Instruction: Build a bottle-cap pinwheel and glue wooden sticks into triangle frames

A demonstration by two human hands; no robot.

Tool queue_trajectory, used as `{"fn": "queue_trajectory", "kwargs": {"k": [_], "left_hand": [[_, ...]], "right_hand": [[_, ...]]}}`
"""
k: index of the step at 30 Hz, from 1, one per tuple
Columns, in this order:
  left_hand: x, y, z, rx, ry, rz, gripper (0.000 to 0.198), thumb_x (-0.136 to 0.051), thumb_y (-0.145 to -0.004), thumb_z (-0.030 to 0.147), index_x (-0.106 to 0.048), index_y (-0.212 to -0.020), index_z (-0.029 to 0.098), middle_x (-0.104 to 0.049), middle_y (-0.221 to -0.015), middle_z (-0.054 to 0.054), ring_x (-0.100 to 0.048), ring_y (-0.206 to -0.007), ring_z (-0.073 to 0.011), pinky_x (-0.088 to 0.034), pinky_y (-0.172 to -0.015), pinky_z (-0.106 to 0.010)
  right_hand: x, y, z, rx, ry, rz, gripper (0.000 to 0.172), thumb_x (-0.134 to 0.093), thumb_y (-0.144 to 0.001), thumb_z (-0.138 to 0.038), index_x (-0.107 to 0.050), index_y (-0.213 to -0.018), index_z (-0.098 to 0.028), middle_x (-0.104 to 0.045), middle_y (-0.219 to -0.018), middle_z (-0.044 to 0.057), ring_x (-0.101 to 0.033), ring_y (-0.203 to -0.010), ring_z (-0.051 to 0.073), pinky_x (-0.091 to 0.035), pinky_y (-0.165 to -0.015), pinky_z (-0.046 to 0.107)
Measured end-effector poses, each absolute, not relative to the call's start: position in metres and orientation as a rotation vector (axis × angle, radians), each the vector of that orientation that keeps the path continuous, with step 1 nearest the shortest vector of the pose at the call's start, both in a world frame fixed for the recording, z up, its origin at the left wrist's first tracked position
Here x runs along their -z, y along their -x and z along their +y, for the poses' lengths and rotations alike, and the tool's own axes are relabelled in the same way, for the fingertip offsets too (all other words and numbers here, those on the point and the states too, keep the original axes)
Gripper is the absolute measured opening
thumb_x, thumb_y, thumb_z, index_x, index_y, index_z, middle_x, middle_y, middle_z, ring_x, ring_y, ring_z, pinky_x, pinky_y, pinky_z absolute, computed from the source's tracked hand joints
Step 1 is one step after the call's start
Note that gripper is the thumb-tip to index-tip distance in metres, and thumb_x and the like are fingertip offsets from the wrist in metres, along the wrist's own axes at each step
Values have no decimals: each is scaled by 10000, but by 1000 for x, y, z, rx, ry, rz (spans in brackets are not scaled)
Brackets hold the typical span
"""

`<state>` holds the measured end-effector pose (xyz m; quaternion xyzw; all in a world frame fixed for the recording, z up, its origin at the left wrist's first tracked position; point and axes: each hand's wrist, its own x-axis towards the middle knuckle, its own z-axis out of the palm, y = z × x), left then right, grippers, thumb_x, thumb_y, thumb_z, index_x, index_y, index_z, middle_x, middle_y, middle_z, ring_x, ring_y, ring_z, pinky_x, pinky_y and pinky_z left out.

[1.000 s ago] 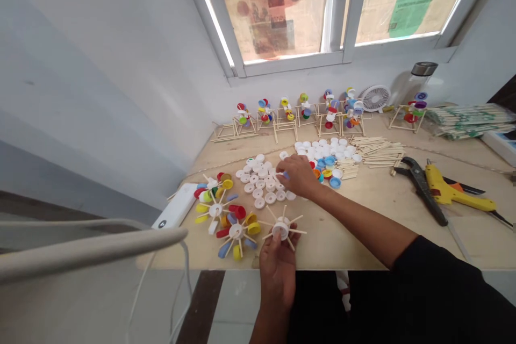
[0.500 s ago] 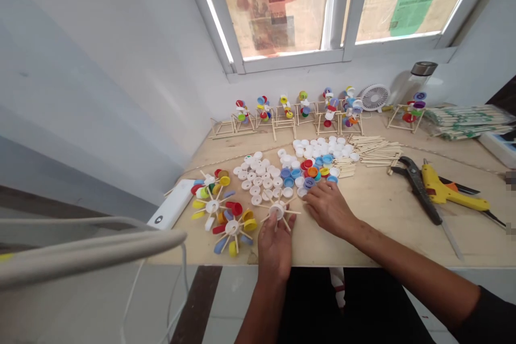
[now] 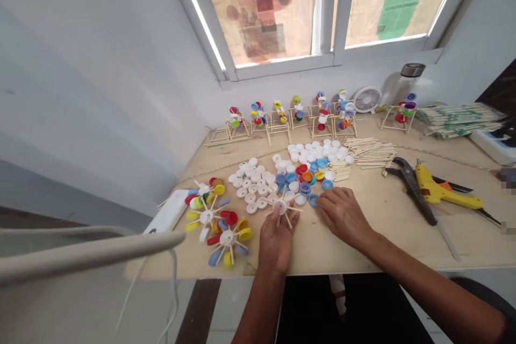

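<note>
My left hand [image 3: 278, 239] is closed around a spoked wheel [image 3: 280, 206], a white bottle cap with thin wooden sticks pointing outward from its rim. Its thumb and fingers pinch the cap. Just to the right, my right hand [image 3: 344, 217] rests low over the table, fingers bent and bunched. Their tips are at the edge of a blue bottle cap [image 3: 313, 200]; whether they grip it or anything beneath them is hidden. Coloured caps [image 3: 305, 188] lie mixed beyond both hands, beside a spread of white caps [image 3: 253, 174].
Spoked wheels with coloured caps [image 3: 228, 238] lie at left. Stick frames [image 3: 279, 130] holding cap wheels line the wall. Loose sticks [image 3: 368, 152], pliers [image 3: 415, 188], a long blade [image 3: 447, 239] and a yellow glue gun [image 3: 443, 188] lie at right. A cable [image 3: 100, 250] crosses the left foreground.
My right hand has drawn back to the right from the coloured caps, and a blue cap now shows at its fingertips. My left hand still holds the spoked wheel. The view has shifted slightly.
</note>
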<state>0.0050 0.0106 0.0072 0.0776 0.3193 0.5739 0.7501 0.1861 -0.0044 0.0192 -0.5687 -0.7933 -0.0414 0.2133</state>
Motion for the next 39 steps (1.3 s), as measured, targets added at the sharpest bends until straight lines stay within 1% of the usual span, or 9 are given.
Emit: {"fn": "queue_trajectory", "kwargs": {"k": [3,6,8,13,17,21,29,34,39], "left_hand": [[-10,-4,8,-1259,-167,706,85,-701,-715,225,-671,-781,181,-700,-948,-34,-612,-1045,-234,-465,-912,-393],[-11,-4,6,-1251,-149,715,88,-704,-714,223,-675,-787,183,-700,-944,-30,-612,-1051,-233,-454,-938,-391],[-11,-6,7,-1236,-134,718,85,-703,-715,222,-675,-787,185,-703,-911,-20,-620,-1036,-231,-452,-945,-394],[-9,-12,13,-1235,-135,702,68,-699,-719,216,-666,-768,183,-701,-853,-4,-643,-979,-219,-455,-945,-400],[-9,-12,13,-1240,-123,706,69,-701,-717,211,-663,-761,174,-700,-881,-8,-634,-1005,-239,-453,-953,-407],[-9,-13,13,-1245,-119,705,60,-699,-710,183,-655,-749,172,-698,-865,-3,-620,-1039,-261,-447,-966,-426],[-10,-18,19,-1231,-154,702,57,-629,-770,186,-652,-822,182,-703,-891,-34,-627,-1025,-215,-459,-946,-405],[-9,-16,20,-1233,-140,685,29,-627,-773,183,-648,-794,182,-704,-889,-20,-641,-984,-206,-459,-948,-421],[-8,-14,16,-1244,-124,710,21,-647,-765,197,-649,-778,181,-707,-911,-30,-622,-1042,-226,-449,-965,-429]], "right_hand": [[-19,-201,-12,0,1607,-2206,209,-448,-880,-157,-638,-959,-190,-630,-934,66,-505,-888,185,-311,-777,319],[-20,-205,-14,-108,1634,-2283,226,-417,-912,-204,-643,-901,-203,-620,-910,55,-511,-848,170,-324,-749,304],[-20,-202,-11,-105,1655,-2319,241,-408,-921,-225,-643,-873,-205,-613,-917,57,-508,-842,169,-327,-741,303],[-17,-191,5,-58,1703,-2303,219,-424,-907,-223,-642,-926,-214,-609,-962,68,-503,-885,188,-335,-746,308],[-12,-201,7,-39,1776,-2226,228,-420,-891,-206,-635,-968,-207,-616,-985,75,-511,-903,202,-360,-780,321],[-6,-220,6,-22,1890,-2103,275,-440,-836,-150,-613,-1049,-163,-599,-1106,112,-506,-1005,228,-380,-847,335],[0,-201,16,-64,1877,-2132,302,-463,-840,-203,-603,-1107,-187,-572,-1237,72,-504,-1091,209,-386,-902,313],[-12,-209,21,-45,1939,-2097,311,-465,-841,-204,-608,-1118,-211,-604,-1188,64,-532,-1036,199,-386,-861,310],[-35,-234,50,24,2087,-2020,289,-438,-873,-262,-626,-1086,-206,-632,-1126,89,-521,-1028,236,-356,-831,347]]}}
